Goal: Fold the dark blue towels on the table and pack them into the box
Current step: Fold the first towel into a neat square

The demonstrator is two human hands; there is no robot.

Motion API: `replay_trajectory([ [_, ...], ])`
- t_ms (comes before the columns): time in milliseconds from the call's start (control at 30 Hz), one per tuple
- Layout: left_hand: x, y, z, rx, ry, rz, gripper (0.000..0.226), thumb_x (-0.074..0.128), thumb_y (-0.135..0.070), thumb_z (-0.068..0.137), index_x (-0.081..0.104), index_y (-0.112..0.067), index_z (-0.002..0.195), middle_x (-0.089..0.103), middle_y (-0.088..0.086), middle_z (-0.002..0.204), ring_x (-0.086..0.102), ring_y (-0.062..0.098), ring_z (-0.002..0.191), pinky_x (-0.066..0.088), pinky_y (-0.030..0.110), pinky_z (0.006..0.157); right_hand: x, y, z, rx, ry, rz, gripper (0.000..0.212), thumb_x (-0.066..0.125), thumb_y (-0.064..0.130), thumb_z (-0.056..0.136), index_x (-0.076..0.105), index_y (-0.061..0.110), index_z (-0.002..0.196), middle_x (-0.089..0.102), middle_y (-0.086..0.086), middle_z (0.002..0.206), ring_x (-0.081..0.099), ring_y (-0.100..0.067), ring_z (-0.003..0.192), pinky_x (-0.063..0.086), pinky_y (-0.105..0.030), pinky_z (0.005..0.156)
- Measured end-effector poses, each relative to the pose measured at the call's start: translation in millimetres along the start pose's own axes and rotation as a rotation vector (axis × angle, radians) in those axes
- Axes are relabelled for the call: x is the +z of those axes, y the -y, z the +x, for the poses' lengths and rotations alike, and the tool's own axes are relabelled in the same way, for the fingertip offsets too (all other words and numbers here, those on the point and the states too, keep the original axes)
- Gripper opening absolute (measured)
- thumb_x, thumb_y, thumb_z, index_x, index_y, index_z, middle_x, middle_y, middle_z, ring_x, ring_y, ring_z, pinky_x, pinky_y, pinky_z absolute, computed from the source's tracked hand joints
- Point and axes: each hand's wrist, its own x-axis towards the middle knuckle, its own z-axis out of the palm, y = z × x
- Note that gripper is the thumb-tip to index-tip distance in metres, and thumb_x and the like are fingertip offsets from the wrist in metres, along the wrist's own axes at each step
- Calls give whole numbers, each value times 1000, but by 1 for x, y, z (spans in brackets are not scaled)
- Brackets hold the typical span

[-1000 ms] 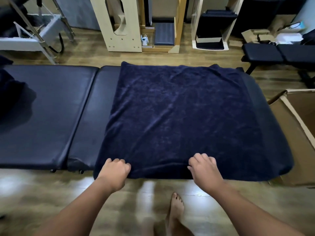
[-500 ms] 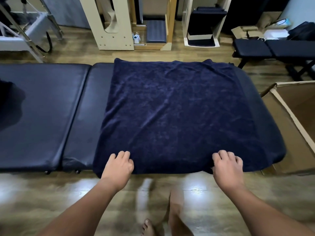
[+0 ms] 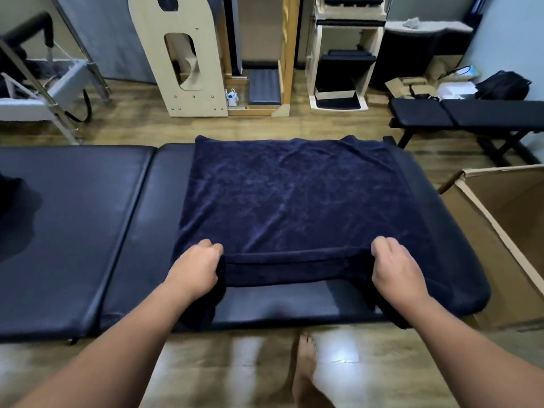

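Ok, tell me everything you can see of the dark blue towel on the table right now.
The dark blue towel is a plush, terry-looking cloth spread mostly flat over the right section of the black padded table, lightly creased, its far edge at the table's far side. The left hand and right hand each pinch the near edge, lifted and pulled taut between them, baring the table beneath. The near corners droop below both hands. An open cardboard box stands to its right, apart from it.

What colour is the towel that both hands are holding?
Dark navy blue, plain with no pattern, seen in the head view: towel, left hand, right hand.
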Motion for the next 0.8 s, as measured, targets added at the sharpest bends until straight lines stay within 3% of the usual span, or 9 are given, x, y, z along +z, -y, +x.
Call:
replay_trajectory([
  [167,-31,6,65,-79,-68,91,37,53,-1,81,55,-17,114,51,5,110,56,32,109,50,43,81,7,-10,85,-120,9,9,30,56,-18,67,55,8,82,52,-7,87,47,-33,70,37,-36,53],
  [333,-60,8,134,-155,-80,117,38,54,-4,82,56,-19,117,52,6,111,57,32,107,46,40,78,19,-22,163,-176,123,20,31,61,-20,69,64,7,85,55,-5,94,50,-29,78,43,-35,56],
  [467,-76,11,172,-229,-60,26,40,52,-3,81,59,-19,117,53,6,110,58,32,101,51,41,77,24,-24,225,-208,256,-21,26,56,-10,83,62,10,97,50,0,107,47,-23,94,53,-43,70],
  [667,-108,6,226,-255,-241,69,32,54,-1,79,56,-15,108,50,6,103,53,32,98,42,39,67,28,-17,297,-155,218,-45,27,57,-8,84,63,7,106,49,-4,115,46,-26,98,49,-40,74],
  [800,-106,-10,246,-202,-220,227,34,56,-2,78,49,-12,110,48,10,110,50,33,100,36,39,69,46,-18,314,-147,242,-218,29,63,5,80,64,10,108,50,-8,127,46,-32,107,44,-42,84],
])
